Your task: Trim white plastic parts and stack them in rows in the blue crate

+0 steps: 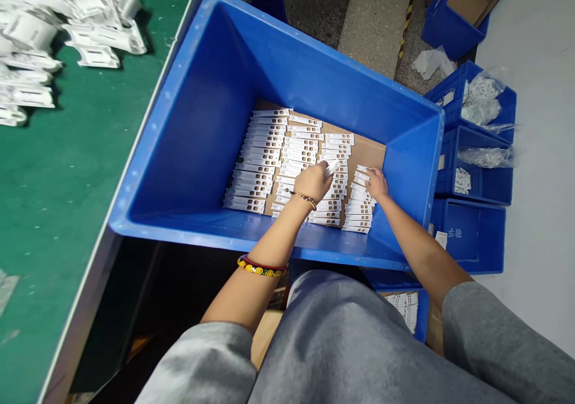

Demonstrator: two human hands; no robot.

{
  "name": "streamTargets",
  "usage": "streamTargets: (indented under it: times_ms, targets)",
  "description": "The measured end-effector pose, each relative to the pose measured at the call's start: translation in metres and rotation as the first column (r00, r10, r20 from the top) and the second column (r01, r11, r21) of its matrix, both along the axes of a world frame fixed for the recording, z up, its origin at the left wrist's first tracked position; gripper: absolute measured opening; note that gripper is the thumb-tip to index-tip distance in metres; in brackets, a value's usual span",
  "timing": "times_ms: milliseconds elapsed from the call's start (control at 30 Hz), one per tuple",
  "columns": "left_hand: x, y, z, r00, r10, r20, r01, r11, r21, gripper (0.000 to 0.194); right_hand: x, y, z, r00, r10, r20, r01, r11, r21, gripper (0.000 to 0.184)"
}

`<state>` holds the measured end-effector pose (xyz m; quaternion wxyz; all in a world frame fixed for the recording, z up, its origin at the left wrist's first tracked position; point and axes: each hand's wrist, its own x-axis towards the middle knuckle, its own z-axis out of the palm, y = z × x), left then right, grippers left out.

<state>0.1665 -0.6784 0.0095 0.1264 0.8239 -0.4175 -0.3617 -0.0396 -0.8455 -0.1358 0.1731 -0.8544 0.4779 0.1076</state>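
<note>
My left hand [313,182], with a beaded bracelet at the wrist, reaches into a large blue bin [278,236]. Its fingers are closed round a few white plastic strips [332,167], held above the third column. To the right, my right hand [377,184] has its fingertips on the end of a white slotted strip [362,169] at the top of the rightmost column. Flat white strips [256,158] with square holes lie in overlapping columns on a brown cardboard sheet [369,151] at the bin's bottom. My left hand hides part of the middle columns.
A green table [112,122] on the left bears a heap of white plastic parts [85,21]. Several smaller blue bins [476,227] line the wall on the right, some with bagged parts. Another bin with white strips [404,308] stands below, beside my body.
</note>
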Motion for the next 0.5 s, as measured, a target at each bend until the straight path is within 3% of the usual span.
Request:
streamTargets:
  times_ms: [167,333,433,500]
  targets:
    - [-0.001,0.0,-0.001,1.0,-0.013,-0.015,0.013,1.0,-0.012,0.031,0.0,0.004,0.003,0.999,-0.046,0.023,0.046,0.999,0.015,0.05]
    - [0.0,-0.001,-0.002,0.998,-0.043,-0.041,0.04,0.997,-0.065,0.029,0.025,0.016,0.022,0.985,-0.102,0.14,0.1,0.995,0.022,0.038]
    - [0.0,-0.002,-0.004,0.996,-0.076,-0.045,0.071,0.991,-0.112,0.027,0.051,0.044,0.045,0.893,-0.1,0.439,-0.006,0.972,0.235,0.034]
    - [-0.001,-0.002,-0.006,0.992,-0.118,-0.053,0.11,0.984,-0.14,0.026,0.064,0.068,0.063,0.761,-0.184,0.622,-0.132,0.895,0.427,0.039]
